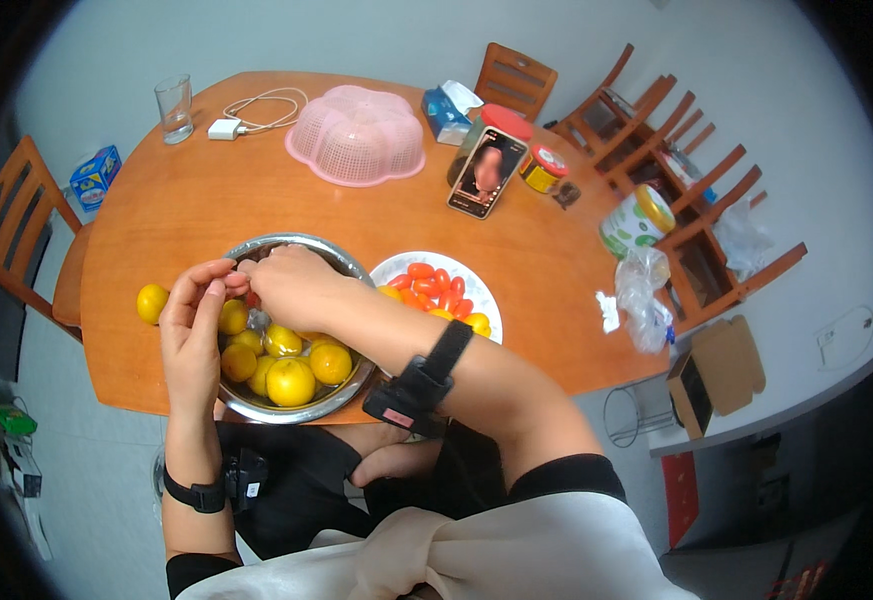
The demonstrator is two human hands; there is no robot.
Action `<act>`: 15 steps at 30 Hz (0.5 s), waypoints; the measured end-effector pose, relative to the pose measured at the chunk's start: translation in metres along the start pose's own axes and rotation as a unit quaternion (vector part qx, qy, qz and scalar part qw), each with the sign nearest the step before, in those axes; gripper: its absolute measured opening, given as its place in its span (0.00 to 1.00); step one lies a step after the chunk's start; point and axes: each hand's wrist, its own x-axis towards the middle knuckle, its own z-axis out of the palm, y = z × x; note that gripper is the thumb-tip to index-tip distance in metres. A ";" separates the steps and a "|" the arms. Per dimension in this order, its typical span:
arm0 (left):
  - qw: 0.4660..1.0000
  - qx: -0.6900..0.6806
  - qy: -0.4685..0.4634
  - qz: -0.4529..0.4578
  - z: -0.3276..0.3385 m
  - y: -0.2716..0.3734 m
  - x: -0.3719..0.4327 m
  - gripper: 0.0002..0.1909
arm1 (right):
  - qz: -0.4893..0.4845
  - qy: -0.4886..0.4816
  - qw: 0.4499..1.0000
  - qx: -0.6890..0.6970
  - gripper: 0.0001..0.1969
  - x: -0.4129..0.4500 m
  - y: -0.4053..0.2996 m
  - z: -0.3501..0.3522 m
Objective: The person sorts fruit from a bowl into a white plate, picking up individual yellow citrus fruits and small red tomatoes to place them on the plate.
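Note:
A steel bowl (309,411) stands at the table's near edge, holding several yellow round fruits (291,381) in water. Above its left rim is my left hand (194,315), its fingers curled towards the thumb. My right hand (294,281) reaches over the bowl from the right, back side up, and meets the left fingertips. Its own fingers are mostly hidden, and whatever either hand may hold cannot be made out. A bit of red shows just below the hands. Right of the bowl, partly behind my right forearm, a white plate (490,292) bears red cherry tomatoes (426,287) and some yellow fruit.
One yellow fruit (152,303) lies left of the bowl. Farther back are a pink basket (355,135) upside down, a glass (174,109), a charger (224,129), a tissue pack (447,112) and a phone (487,174) leaning on a jar. Plastic bags (640,300) lie at right.

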 end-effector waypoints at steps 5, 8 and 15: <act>0.999 0.036 -0.030 0.005 -0.003 -0.002 0.000 0.10 | -0.044 0.070 0.996 0.029 0.13 -0.024 -0.003 -0.015; 0.997 0.076 -0.027 0.012 -0.004 0.001 -0.001 0.10 | -0.012 0.088 0.972 0.217 0.14 -0.042 -0.003 -0.008; 0.980 0.167 -0.104 0.032 0.000 0.006 0.000 0.11 | 0.080 0.074 0.777 0.620 0.14 -0.064 -0.010 -0.002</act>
